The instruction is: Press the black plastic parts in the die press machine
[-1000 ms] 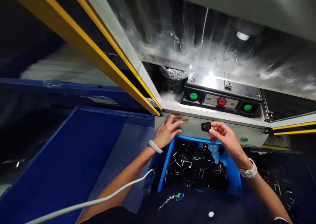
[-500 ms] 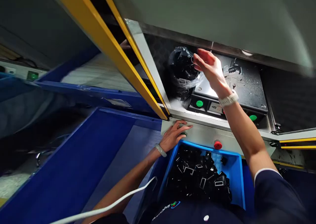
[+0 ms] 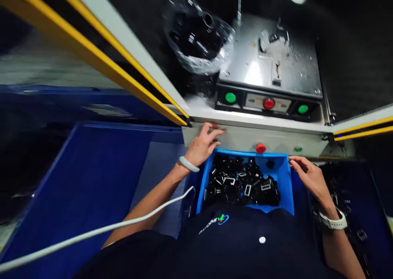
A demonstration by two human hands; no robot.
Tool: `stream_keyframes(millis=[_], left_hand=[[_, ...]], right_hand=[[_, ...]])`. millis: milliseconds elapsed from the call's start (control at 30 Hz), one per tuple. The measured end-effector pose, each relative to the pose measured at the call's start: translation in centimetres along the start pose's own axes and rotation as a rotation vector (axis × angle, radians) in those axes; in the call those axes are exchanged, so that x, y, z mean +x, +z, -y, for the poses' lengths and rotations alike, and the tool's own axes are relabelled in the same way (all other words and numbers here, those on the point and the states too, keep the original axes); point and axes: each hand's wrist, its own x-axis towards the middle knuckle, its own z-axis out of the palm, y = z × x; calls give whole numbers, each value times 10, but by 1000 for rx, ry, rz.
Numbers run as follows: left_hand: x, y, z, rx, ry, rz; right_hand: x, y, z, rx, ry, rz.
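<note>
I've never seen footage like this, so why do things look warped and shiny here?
In the head view, the wide lens seems to stretch the yellow-striped frame, glare whitens the steel plate, and the clear plastic bag looks slightly soft.

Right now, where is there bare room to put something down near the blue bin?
Inside the blue bin, bare floor shows along its right wall, by the right hand. The steel plate is bare midway, between the clear plastic bag and the scattered scraps. The bin's middle is crowded with black plastic parts.
</note>
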Motion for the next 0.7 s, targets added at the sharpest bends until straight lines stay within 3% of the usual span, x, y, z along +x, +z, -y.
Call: stream_keyframes(millis=[100, 200, 333, 467, 567, 700], left_hand=[[8, 1, -19, 12, 51, -30], [15, 6, -44, -49, 161, -22], [16, 19, -70, -203, 250, 158], [10, 30, -77, -316, 198, 345], [4, 36, -79, -406, 97, 456], [-1, 48, -90, -678, -116, 570]], right_hand=[[-26, 16, -16, -62, -6, 8], [-43, 48, -14, -246, -31, 184], [-53, 88, -9, -602, -46, 484], [-47, 92, -15, -610, -46, 549], [-32, 78, -15, -487, -51, 486], [-13, 67, 16, 42, -76, 140]])
